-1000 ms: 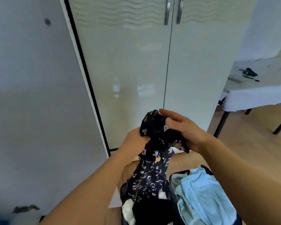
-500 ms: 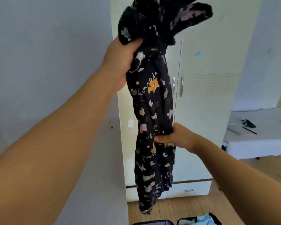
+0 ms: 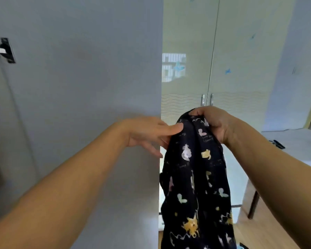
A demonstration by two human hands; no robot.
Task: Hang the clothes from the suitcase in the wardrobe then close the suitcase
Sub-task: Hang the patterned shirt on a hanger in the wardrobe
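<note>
A black garment (image 3: 196, 186) with small pink, white and yellow prints hangs down in front of me. My right hand (image 3: 211, 123) grips its bunched top edge at chest height. My left hand (image 3: 151, 133) is beside it with fingers straight, the fingertips touching the cloth's left side. Behind stands the wardrobe (image 3: 241, 69), its two pale doors closed, with metal handles (image 3: 207, 99) just above my right hand. Of the suitcase only a sliver (image 3: 241, 246) shows at the bottom edge.
An open grey door panel (image 3: 79, 87) with a black hinge (image 3: 5, 50) fills the left half, close to my left arm. A white-covered table (image 3: 294, 141) with a dark object (image 3: 278, 143) stands at the right on a wooden floor (image 3: 258, 234).
My left hand has let go of the garment's top and dropped beside it with fingers straight. My right hand moved up from the middle of the cloth and now grips its top. The view rose.
</note>
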